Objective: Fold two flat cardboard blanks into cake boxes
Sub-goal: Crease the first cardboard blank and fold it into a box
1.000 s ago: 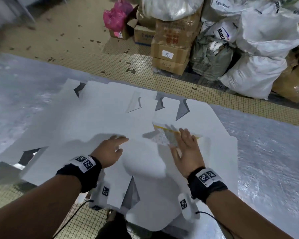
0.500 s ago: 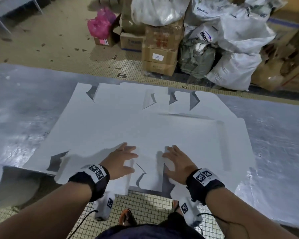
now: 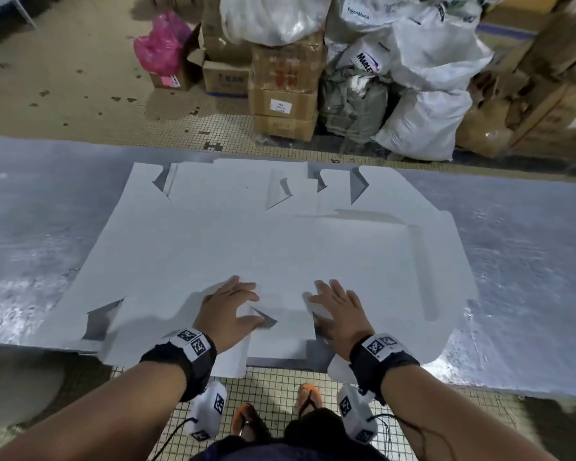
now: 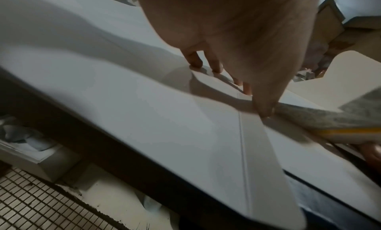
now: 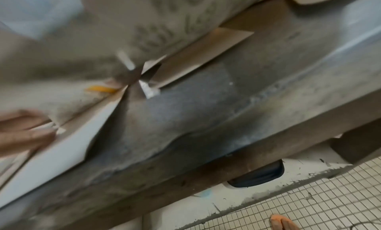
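A silver-grey table (image 3: 512,261) is stretching across the scene from left to right, with sacks (image 3: 423,121) and brown cartons (image 3: 283,94) piled on the tiled floor beyond its far edge. Lying flat across the middle of the table are the white cardboard blanks (image 3: 280,247) — overlapping, so where one ends and the other begins cannot be told — with their near flaps hanging a little over the table's near edge. The left hand (image 3: 228,316) is resting palm down on the near part of the blanks, fingers spread and nearly straight, gripping nothing; in the left wrist view its fingertips (image 4: 194,60) are touching the white surface beside a scored crease. The right hand (image 3: 338,314) is lying flat just to the right, fingers likewise extended and pressing on the card — the two hands are near each other but apart. The right wrist view is blurred.
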Demonstrator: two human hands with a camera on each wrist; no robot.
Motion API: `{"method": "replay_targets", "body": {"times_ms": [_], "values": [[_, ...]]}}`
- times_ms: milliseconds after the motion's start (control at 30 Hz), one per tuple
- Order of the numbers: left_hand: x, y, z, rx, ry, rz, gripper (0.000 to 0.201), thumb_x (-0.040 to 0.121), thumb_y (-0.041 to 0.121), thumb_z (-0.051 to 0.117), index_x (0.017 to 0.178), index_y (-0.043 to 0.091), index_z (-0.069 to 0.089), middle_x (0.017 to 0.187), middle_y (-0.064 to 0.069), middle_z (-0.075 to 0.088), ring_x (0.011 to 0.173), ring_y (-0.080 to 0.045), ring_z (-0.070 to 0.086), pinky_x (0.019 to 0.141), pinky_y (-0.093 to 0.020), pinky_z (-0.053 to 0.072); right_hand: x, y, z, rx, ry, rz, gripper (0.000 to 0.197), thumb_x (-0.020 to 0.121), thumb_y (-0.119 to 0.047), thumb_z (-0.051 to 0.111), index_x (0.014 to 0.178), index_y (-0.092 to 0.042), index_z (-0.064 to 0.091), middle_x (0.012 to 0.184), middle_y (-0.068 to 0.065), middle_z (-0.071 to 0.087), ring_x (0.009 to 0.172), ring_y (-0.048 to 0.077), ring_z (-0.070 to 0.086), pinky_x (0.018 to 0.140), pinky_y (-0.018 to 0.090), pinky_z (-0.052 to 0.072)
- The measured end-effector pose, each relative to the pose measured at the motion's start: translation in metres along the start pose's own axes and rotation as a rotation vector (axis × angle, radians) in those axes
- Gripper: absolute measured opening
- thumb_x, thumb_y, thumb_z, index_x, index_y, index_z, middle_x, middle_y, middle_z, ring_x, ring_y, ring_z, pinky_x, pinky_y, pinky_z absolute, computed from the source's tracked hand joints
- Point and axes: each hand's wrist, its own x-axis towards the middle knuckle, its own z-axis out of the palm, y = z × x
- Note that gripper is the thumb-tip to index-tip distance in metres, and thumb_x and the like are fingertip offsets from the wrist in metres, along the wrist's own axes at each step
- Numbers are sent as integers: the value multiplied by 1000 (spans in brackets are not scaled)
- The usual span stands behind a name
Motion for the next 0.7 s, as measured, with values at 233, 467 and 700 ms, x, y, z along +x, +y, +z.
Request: {"method": "replay_targets", "body": {"times_ms": [233,467,700], "values": [[10,11,2,29,65,-137,13,85,50,72,77,54,63,112,39,53,132,-3,36,110,-37,24,10,-4,-10,-74,78,6,54,93,-58,23,110,-27,64,155,-12,35,146,17,18,109,42,20],[14,20,6,89,173,-147,9,84,44,73,87,39,66,107,31,57,114,-5,41,89,-34,28,18,-4,-6,17,222,41,34,89,-48,42,114,-27,55,127,-13,48,128,17,35,95,40,28],[19,18,8,240,120,122,15,92,31,65,100,40,73,104,20,58,103,-17,42,83,-35,29,23,-15,-10,-57,162,79,49,93,-35,52,137,-45,35,154,-7,22,139,23,25,104,47,28]]}}
